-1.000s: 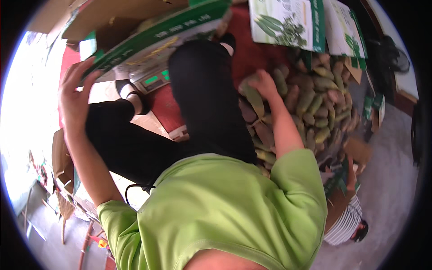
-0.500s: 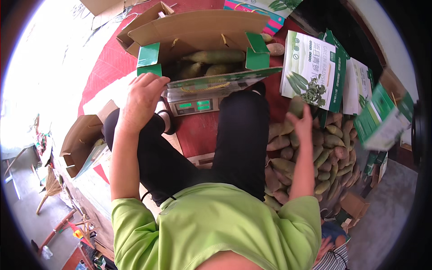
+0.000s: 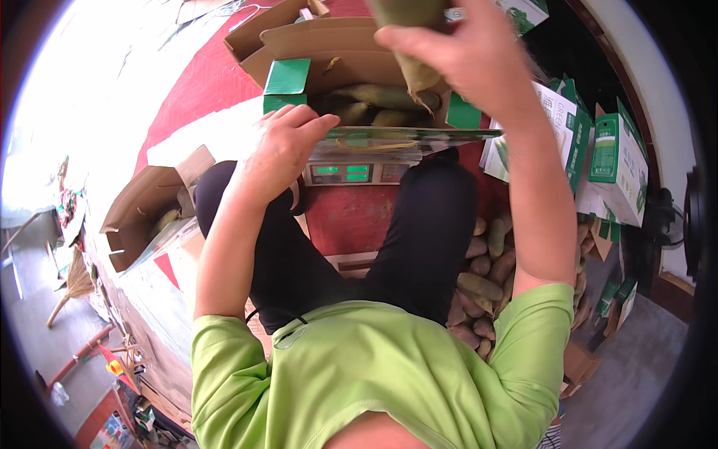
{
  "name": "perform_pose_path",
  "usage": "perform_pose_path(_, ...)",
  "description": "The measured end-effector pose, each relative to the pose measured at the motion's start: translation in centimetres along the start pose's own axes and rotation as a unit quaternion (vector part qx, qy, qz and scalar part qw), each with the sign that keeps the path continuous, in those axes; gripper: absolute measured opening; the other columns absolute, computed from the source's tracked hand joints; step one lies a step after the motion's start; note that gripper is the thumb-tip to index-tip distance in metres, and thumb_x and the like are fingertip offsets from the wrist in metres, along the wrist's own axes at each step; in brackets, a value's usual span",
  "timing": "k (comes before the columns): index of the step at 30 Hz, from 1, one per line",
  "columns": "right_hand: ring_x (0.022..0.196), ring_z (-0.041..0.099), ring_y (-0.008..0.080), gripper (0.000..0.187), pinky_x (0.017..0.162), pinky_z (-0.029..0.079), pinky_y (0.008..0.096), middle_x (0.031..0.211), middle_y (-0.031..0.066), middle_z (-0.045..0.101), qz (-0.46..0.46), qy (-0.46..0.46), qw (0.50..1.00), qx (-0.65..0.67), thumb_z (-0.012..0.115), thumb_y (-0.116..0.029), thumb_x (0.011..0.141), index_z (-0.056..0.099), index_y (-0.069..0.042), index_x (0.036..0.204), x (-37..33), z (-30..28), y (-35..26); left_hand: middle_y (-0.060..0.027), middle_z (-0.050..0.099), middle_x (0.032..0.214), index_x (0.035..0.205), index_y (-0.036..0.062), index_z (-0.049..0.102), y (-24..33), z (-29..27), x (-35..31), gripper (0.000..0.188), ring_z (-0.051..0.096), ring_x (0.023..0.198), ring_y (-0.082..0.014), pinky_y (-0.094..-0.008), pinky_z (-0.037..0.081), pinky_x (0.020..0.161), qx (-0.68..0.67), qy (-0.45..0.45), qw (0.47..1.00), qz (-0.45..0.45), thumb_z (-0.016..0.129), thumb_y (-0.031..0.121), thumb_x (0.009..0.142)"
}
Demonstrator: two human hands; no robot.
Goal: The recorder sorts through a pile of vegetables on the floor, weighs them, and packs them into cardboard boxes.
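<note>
One thick, pale-green radish (image 3: 404, 13) is held above an open, brown-lined cardboard box (image 3: 351, 49) by the right hand (image 3: 482, 63), its thumb laid across the root and its grip half-open around it. The box's near flap (image 3: 419, 135) is gripped by the left hand (image 3: 284, 150), fingers loosely curled. Green digits are lit on the grey electronic scale (image 3: 340, 174) below; dark lettering is printed on a white-and-green cardboard carton (image 3: 561, 123).
</note>
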State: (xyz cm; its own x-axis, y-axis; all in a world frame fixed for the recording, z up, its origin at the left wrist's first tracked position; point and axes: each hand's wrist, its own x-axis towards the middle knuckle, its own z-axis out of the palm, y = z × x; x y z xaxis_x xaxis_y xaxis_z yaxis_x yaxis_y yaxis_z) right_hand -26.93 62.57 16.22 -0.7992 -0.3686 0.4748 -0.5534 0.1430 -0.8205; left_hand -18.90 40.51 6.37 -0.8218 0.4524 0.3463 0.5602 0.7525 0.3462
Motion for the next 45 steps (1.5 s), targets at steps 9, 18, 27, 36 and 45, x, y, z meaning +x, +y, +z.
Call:
perform_pose_path(9, 0.111, 0.056, 0.0322, 0.064, 0.091, 0.047, 0.0439, 0.113, 0.0138, 0.061, 0.092, -0.161, 0.883, -0.432, 0.074, -0.038, 0.071, 0.052, -0.013, 0.126, -1.1, 5.7, 10.6, -0.005, 0.058, 0.08, 0.104, 0.0116, 0.066, -0.1, 0.4, 0.6, 0.023, 0.059, 0.079, -0.0246, -0.0373, 0.047, 0.069, 0.013, 0.013, 1.0, 0.019, 0.063, 0.012, 0.081)
perform_pose_path(18, 0.09, 0.062, 0.0094, 0.037, 0.079, 0.048, 0.0232, 0.101, 0.006, 0.069, 0.143, 0.112, 0.936, -0.301, 0.072, -0.027, 0.083, 0.067, -0.004, 0.112, -2.6, -3.9, 12.0, -0.0015, 0.061, 0.089, 0.104, 0.0188, 0.067, -0.9, -0.2, 0.1, 0.026, 0.06, 0.089, -0.023, -0.0375, 0.047, 0.078, 0.074, 0.065, 0.995, -0.016, 0.067, 0.028, 0.079)
perform_pose_path(27, 0.095, 0.056, 0.0057, 0.034, 0.079, 0.04, 0.0206, 0.109, -0.0016, 0.064, 0.249, 0.161, 0.945, -0.141, 0.068, -0.022, 0.088, 0.064, -0.009, 0.118, -5.0, -9.6, 17.4, 0.0009, 0.062, 0.092, 0.099, 0.0191, 0.068, -0.4, 0.0, 0.1, 0.024, 0.06, 0.095, -0.0196, -0.0373, 0.045, 0.088, 0.042, 0.117, 0.992, -0.016, 0.067, 0.034, 0.08)
perform_pose_path(36, 0.1, 0.059, 0.0101, 0.031, 0.088, 0.045, 0.023, 0.108, 0.005, 0.065, 0.238, 0.152, 0.951, -0.124, 0.067, -0.016, 0.088, 0.064, -0.002, 0.116, -4.4, -7.9, 16.7, -0.0054, 0.065, 0.086, 0.094, 0.0113, 0.07, -4.3, -4.6, -8.5, 0.017, 0.062, 0.083, -0.0276, -0.037, 0.05, 0.07, 0.092, 0.198, 0.965, -0.147, 0.069, 0.02, 0.08)
perform_pose_path(45, 0.101, 0.059, 0.0126, 0.03, 0.09, 0.045, 0.0248, 0.11, 0.0064, 0.064, 0.229, 0.135, 0.953, -0.143, 0.065, -0.014, 0.089, 0.063, -0.001, 0.117, -4.5, -8.7, 17.4, -0.0074, 0.064, 0.098, 0.097, 0.0089, 0.066, -3.7, -3.8, -25.3, 0.021, 0.059, 0.096, -0.0282, -0.0392, 0.047, 0.085, 0.187, 0.06, 0.902, -0.384, 0.071, 0.012, 0.076)
